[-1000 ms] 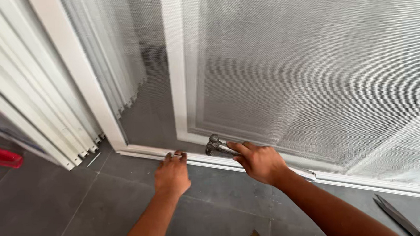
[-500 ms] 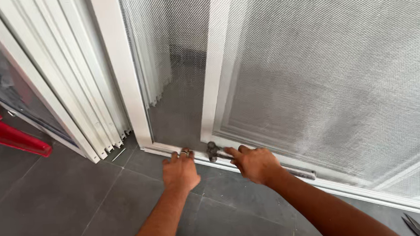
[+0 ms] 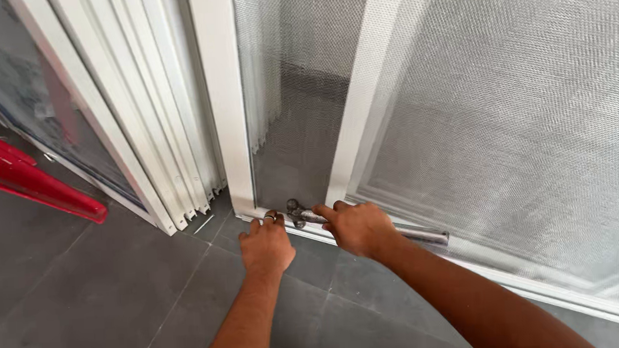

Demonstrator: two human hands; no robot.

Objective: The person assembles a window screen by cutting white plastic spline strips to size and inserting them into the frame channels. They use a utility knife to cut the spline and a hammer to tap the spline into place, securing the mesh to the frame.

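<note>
Right hand (image 3: 357,227) closes around a metal tool (image 3: 311,216); left hand (image 3: 265,247), fingers curled, presses the white frame's bottom rail (image 3: 255,214).

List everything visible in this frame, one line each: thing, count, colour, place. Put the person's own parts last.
metal roller tool: one, grey steel, lying along the bottom rail of the mesh frame, its small wheel end at the left
mesh screen frame: one, white frame with grey mesh, leaning upright at centre and right
stacked frames: several, white, leaning upright at left
red object: one, red, left edge, low over the floor
floor tiles: dark grey, across the bottom
left hand: one, fingertips on the frame's bottom rail, a ring on one finger
right hand: one, closed over the roller tool's handle
</note>
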